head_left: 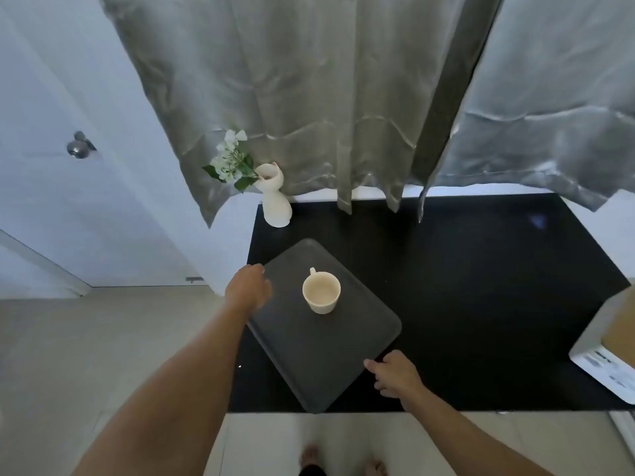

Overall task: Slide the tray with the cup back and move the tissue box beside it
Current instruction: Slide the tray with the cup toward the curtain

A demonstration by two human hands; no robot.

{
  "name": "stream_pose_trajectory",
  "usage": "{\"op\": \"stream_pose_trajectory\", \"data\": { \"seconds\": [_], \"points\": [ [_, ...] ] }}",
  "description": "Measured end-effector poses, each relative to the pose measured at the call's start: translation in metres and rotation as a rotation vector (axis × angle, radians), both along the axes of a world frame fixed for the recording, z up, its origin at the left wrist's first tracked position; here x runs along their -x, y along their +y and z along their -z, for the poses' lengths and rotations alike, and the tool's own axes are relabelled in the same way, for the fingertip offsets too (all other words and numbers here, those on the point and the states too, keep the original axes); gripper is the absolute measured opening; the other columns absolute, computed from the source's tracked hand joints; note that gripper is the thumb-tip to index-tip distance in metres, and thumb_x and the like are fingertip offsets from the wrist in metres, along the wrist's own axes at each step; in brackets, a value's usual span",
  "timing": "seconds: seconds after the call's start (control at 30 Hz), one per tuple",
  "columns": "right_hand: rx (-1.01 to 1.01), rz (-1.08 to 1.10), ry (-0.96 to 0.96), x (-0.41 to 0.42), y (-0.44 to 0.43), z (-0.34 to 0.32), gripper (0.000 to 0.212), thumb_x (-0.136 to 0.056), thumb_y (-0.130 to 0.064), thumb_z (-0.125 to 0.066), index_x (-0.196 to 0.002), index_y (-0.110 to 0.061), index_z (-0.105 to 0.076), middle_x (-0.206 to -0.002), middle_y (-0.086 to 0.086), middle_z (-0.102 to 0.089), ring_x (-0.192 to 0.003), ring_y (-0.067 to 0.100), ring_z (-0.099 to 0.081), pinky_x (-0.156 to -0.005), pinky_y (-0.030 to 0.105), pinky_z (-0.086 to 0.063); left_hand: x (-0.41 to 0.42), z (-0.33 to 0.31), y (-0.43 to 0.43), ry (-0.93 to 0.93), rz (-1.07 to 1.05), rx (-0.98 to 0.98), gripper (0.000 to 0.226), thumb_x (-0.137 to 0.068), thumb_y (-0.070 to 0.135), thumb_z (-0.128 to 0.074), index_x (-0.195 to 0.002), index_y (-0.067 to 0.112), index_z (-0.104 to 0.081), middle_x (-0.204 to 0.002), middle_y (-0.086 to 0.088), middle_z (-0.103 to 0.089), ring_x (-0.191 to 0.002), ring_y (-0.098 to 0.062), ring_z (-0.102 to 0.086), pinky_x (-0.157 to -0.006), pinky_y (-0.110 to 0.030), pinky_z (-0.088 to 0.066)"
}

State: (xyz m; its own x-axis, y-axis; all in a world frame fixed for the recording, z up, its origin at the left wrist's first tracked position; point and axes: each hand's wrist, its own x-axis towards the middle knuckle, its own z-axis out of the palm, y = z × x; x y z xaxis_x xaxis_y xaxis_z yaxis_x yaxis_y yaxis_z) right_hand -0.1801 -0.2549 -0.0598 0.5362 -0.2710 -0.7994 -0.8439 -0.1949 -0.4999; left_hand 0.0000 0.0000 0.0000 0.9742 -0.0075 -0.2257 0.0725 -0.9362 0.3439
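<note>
A dark grey tray [319, 359] lies turned at an angle on the black table [481, 286], its near corner at the table's front edge. A cream cup [321, 293] stands upright on the tray, handle pointing away. My left hand [248, 289] grips the tray's left edge. My right hand [395, 374] holds the tray's near right edge, thumb on the rim. A white and tan tissue box [608, 352] sits at the table's right edge, partly out of view.
A white vase [275, 197] with white flowers stands at the table's far left corner. Grey curtains [326, 97] hang over the back edge. A white door [68, 166] is at left. My bare feet show on the tiled floor below.
</note>
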Motion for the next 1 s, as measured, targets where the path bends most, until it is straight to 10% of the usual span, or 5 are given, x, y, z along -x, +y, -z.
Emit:
{"op": "stream_pose_trajectory", "data": {
  "seconds": [0.3,0.77,1.0],
  "points": [
    [-0.141,0.246,0.043,-0.018,0.013,0.004,0.06,-0.089,-0.021,-0.068,-0.14,-0.005,-0.041,-0.117,0.019,-0.061,-0.093,0.027,-0.067,-0.076,0.038,-0.06,-0.047,0.022,0.02,0.02,0.017,0.03,0.019,-0.089,0.018,-0.052,-0.105,0.012,-0.061,-0.108,-0.009,-0.065,-0.085,-0.017,-0.054,-0.074,-0.03,-0.043],
    [-0.104,0.357,0.076,-0.033,0.015,0.007,0.029,-0.084,0.005,-0.065,-0.101,-0.014,-0.051,-0.106,0.015,-0.063,-0.095,0.027,-0.066,-0.077,0.04,-0.06,-0.105,0.066,0.022,0.202,0.109,0.052,0.03,-0.091,0.02,-0.054,-0.121,0.012,-0.057,-0.123,-0.013,-0.058,-0.112,-0.031,-0.057,-0.091,-0.039,-0.047],
    [-0.115,0.408,0.065,-0.031,0.017,0.011,0.037,-0.083,0.01,-0.064,-0.112,-0.011,-0.052,-0.11,0.015,-0.062,-0.096,0.028,-0.066,-0.079,0.042,-0.061,-0.112,0.076,0.022,0.183,0.134,0.083,0.027,-0.09,0.009,-0.051,-0.113,0.014,-0.065,-0.117,-0.011,-0.062,-0.106,-0.03,-0.06,-0.09,-0.04,-0.052]
  ]
}}
